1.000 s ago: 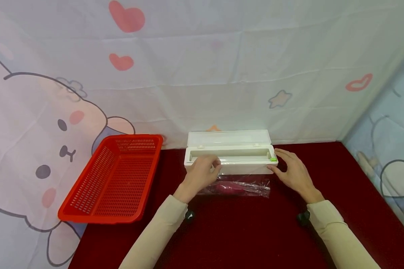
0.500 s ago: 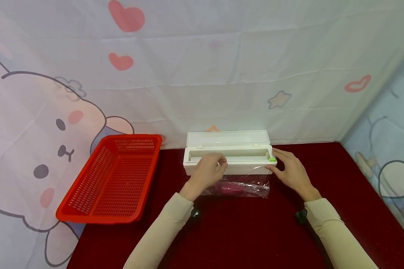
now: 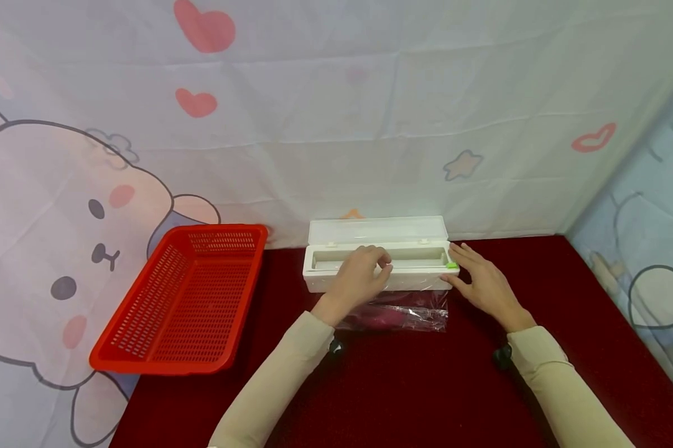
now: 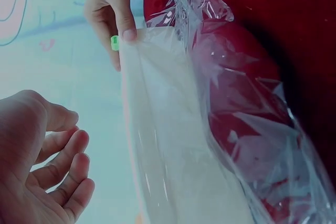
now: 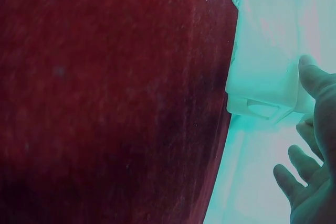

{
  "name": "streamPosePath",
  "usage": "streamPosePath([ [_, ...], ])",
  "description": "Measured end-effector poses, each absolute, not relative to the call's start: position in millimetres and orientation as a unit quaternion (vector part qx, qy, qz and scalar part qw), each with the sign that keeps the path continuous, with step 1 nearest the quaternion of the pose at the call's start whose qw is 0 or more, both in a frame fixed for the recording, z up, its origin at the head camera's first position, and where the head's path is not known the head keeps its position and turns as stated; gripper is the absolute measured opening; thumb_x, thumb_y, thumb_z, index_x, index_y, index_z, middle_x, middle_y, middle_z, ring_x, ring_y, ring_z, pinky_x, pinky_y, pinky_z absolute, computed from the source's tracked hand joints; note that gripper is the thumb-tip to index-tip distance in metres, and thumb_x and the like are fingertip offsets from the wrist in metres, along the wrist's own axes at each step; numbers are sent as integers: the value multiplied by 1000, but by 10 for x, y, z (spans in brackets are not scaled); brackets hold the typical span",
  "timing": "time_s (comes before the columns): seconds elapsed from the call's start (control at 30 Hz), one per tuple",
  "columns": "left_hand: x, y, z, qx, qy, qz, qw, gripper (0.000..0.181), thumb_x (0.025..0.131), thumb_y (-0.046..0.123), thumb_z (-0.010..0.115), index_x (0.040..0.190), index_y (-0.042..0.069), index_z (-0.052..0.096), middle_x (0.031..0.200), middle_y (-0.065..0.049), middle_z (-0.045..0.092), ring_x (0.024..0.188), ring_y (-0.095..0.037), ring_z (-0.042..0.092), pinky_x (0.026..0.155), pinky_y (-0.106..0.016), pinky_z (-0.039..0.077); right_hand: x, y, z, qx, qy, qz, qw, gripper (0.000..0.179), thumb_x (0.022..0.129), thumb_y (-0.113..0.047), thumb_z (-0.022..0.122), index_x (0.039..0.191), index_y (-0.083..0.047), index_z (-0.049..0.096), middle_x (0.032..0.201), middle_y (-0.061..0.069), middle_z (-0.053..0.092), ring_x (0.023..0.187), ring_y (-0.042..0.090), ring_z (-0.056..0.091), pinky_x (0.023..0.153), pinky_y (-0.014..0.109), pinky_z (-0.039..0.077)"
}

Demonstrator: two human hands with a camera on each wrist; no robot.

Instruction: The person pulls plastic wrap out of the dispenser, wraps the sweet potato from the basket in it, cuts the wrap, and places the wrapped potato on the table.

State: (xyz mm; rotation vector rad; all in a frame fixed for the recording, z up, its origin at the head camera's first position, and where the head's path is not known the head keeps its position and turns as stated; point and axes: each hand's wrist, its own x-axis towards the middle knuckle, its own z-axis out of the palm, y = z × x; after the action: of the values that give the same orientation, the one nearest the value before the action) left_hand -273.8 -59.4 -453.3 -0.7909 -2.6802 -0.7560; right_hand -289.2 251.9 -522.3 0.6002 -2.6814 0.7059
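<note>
A white cling film dispenser (image 3: 325,281) stands with its clear lid (image 3: 378,230) raised and a green slide cutter (image 3: 451,266) at its right end. Clear cling film (image 4: 252,124) hangs down its front and lies crumpled on the cloth, over something reddish-pink that is hard to make out. My left hand (image 3: 359,277) hovers over the dispenser's front edge, fingers loosely bent; the left wrist view shows nothing between them. With thumb on the front corner and fingers around the end, my right hand (image 3: 484,286) holds the dispenser's right end beside the cutter.
To the left stands a red plastic basket (image 3: 232,330) with perforated walls. A dark red cloth (image 3: 415,398) covers the table. Behind the dispenser hangs a pale printed curtain (image 3: 325,137), and another one borders the right side.
My left hand has slid rightward along the dispenser's front edge, from left of its middle to about its middle. My right hand has stayed at the right end.
</note>
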Motion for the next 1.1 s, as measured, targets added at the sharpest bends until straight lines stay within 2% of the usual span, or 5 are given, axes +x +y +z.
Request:
streamPosePath([
  [0.3, -2840, -417, -4533, -315, -913, -220, 140, 17, 102, 17, 69, 114, 7, 75, 104, -6, 77, 99, -26, 69, 88, -37, 57, -2915, 2546, -5209, 215, -936, 238, 144, 73, 98, -36, 79, 157, -4, 51, 163, 17, 49, 151, 44, 45, 114, 65, 44],
  [0.63, -2944, -174, -4509, -346, -912, -178, 128, 24, 103, 22, 68, 124, 10, 74, 118, -5, 77, 107, -26, 70, 98, -34, 56, -2963, 2589, -5256, 213, -933, 252, 143, 73, 96, -37, 81, 157, -8, 53, 162, 15, 51, 147, 45, 50, 110, 65, 48],
  [1.1, -3012, 213, -4650, -356, -916, -151, 110, 34, 105, 25, 67, 135, 10, 72, 132, -7, 75, 118, -25, 71, 107, -32, 55, -2967, 2599, -5310, 218, -930, 258, 145, 71, 98, -35, 79, 156, -3, 52, 159, 23, 51, 149, 45, 47, 110, 66, 47],
])
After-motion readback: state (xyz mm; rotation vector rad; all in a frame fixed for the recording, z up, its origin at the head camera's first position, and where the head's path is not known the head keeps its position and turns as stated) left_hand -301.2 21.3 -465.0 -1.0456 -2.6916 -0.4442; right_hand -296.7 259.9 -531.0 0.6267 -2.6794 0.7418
